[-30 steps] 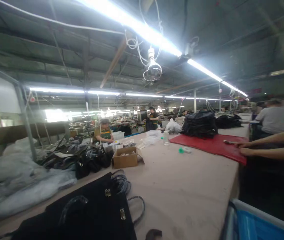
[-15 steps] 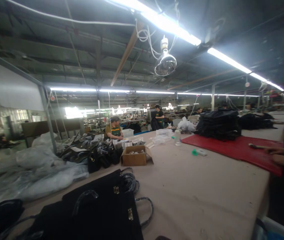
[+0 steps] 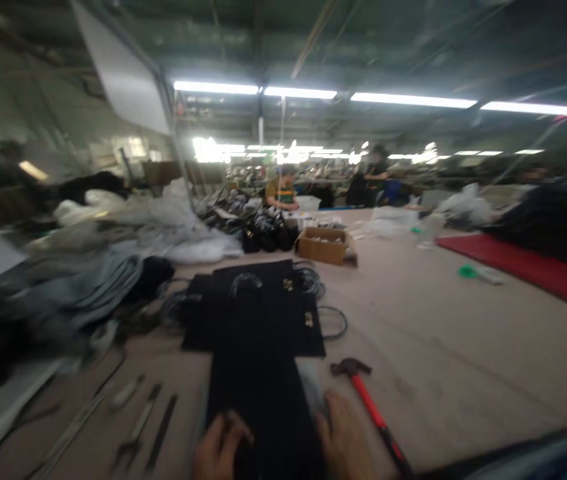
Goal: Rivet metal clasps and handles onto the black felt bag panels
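A narrow black panel lies in front of me, running from the table's near side up to the other black bag pieces. Those pieces bear gold metal fittings and loop handles wrapped in clear plastic. At the panel's left edge is my left hand, its thumb and fingers closed together; a small brownish thing may be between them, but blur hides it. My right hand rests along the panel's right edge with its fingers stretched out. Beside it lies a claw hammer with a red and black handle.
Several slim tools, among them a pair of pliers, lie at the left. Clear plastic bags are heaped beyond. Farther back stand a cardboard box and a seated co-worker. A red board lies at the right.
My view has tipped down and swung left. Both my hands, the hammer and the narrow black panel are now in sight; the co-worker's arms on the red board have left the view.
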`<state>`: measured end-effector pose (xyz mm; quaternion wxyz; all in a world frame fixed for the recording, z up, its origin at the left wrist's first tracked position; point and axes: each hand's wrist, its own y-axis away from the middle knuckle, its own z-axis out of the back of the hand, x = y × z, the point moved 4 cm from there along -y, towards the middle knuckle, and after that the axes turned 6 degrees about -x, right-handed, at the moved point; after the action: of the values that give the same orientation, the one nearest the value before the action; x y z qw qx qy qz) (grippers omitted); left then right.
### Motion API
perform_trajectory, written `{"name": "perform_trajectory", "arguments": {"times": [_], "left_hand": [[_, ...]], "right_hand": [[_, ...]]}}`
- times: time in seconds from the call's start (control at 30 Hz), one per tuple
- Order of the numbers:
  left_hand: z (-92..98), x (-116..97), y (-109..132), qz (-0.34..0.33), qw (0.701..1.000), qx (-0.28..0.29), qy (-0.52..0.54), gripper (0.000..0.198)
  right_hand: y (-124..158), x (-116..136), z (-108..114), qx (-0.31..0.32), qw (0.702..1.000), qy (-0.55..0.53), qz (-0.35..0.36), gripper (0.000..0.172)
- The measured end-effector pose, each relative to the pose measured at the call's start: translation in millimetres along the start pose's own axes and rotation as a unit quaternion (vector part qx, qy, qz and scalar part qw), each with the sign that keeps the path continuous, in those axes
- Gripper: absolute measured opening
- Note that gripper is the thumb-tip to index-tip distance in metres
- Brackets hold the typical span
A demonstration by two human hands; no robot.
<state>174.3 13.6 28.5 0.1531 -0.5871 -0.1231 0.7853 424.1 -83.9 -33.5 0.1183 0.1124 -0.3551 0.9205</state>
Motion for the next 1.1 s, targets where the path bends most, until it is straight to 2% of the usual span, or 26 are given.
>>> {"name": "perform_trajectory", "arguments": {"times": [0.03,0.07,0.17,0.27,0.33,0.43,0.53,0.67,0.77,0.87,1.1], "left_hand": [[12.9,11,4,0.041,0.999,-0.003,-0.019,0.025],[25.4,21,4,0.080,0.996,0.001,-0.040,0.026],[70.0,51,-16,0.135,0.974,-0.017,-0.180,0.021],[121.5,76,-41,0.180,0.915,-0.028,-0.361,0.015],[153.2,89,-52,0.201,0.875,-0.025,-0.440,0.017],[187.1,106,-62,0.210,0.849,-0.022,-0.484,0.022],[199.2,118,-64,0.189,0.843,-0.003,-0.504,0.025],[196.6,131,-55,0.116,0.849,0.002,-0.516,0.027],[200.9,142,-44,0.070,0.876,-0.063,-0.473,0.028],[212.0,151,-37,0.079,0.899,-0.138,-0.408,0.031],[218.9,154,-41,0.087,0.893,-0.167,-0.409,0.033]], "right_hand": [[4,-1,-7,0.020,1.000,-0.002,-0.010,0.028],[5,-3,-14,0.037,0.999,-0.007,-0.017,0.032],[-2,-7,-31,0.070,0.998,-0.002,0.002,0.043],[-9,-12,-35,0.083,0.996,0.002,0.021,0.048],[-10,-13,-34,0.090,0.996,0.004,0.028,0.050],[-9,-14,-34,0.099,0.995,0.006,0.023,0.052],[-9,-14,-36,0.102,0.995,-0.001,0.006,0.052],[-10,-9,-32,0.118,0.993,-0.017,-0.016,0.049],[-10,-2,-26,0.126,0.991,-0.025,-0.031,0.044],[-12,4,-22,0.128,0.991,-0.032,-0.037,0.042],[-11,12,-17,0.128,0.990,-0.034,-0.042,0.041]]}}
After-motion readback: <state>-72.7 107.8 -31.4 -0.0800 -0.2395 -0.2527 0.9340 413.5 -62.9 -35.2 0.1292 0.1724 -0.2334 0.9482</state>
